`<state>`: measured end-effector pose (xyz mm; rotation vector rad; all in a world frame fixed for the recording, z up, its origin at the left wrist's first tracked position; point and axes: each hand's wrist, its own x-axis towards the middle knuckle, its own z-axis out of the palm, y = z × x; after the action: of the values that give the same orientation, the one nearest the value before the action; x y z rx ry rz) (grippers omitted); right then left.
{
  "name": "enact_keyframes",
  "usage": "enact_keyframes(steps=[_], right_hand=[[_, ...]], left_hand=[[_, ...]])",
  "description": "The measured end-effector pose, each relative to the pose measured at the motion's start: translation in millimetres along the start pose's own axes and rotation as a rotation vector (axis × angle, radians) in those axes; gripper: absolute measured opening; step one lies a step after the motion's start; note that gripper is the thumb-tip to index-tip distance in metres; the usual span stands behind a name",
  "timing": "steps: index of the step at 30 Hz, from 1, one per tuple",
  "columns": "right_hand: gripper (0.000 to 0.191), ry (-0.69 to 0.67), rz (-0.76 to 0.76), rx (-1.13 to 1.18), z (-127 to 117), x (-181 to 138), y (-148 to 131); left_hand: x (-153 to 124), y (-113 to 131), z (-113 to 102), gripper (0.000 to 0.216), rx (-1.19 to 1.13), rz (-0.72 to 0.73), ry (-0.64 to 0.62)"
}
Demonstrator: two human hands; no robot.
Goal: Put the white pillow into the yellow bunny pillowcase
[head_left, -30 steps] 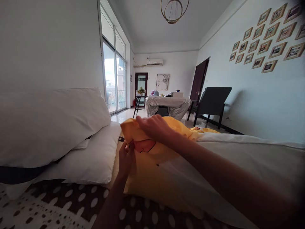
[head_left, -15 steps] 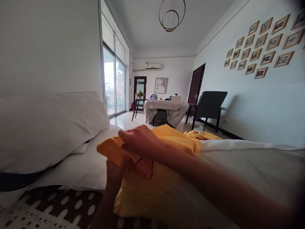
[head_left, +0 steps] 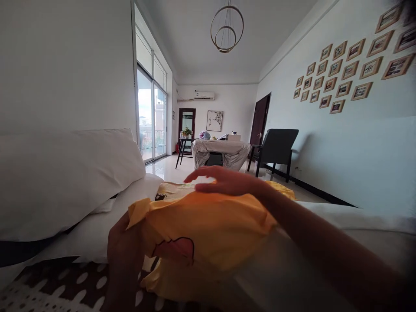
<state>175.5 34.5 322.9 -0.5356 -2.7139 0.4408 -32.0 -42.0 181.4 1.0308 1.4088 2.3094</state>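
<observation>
A yellow cloth (head_left: 221, 234) with a pink, dark-outlined print spreads in front of me; whether it is a pillowcase or a garment I cannot tell. My left hand (head_left: 125, 242) grips its left end, with a corner poking up above the fingers. Over the cloth's far edge is my right hand (head_left: 224, 180), thumb and fingers apart and holding nothing. Whether its underside touches the fabric is unclear. White fabric (head_left: 325, 234) lies to the right, partly behind my right forearm.
A large white pillow (head_left: 71, 182) rests at left on more white bedding. Below is a brown, white-dotted cover (head_left: 81, 281). More yellow cloth (head_left: 281, 189) lies beyond my right wrist. Farther off stand a covered table (head_left: 224, 147) and a dark chair (head_left: 279, 145).
My right hand has let go of the cloth's left end and moved right, opening. My left hand has shifted left with the corner, and the cloth is spread wider. The view has tilted slightly.
</observation>
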Motion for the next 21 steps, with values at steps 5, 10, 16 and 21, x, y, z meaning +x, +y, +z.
enact_keyframes(steps=[5,10,16,21], right_hand=[[0.060,-0.093,0.365,0.230,-16,-36,59],[0.064,0.004,0.517,0.077,-3,-50,77],[0.064,0.038,0.472,-0.119,-21,-63,80],[0.059,0.377,0.395,-0.522,-38,-85,59]], left_hand=[[-13,-8,5,0.018,-0.038,0.054,0.070],[-19,-19,8,0.013,-0.011,0.089,0.213],[8,-21,20,0.032,0.037,0.007,0.258],[31,-43,31,0.039,-0.022,-0.106,0.246]])
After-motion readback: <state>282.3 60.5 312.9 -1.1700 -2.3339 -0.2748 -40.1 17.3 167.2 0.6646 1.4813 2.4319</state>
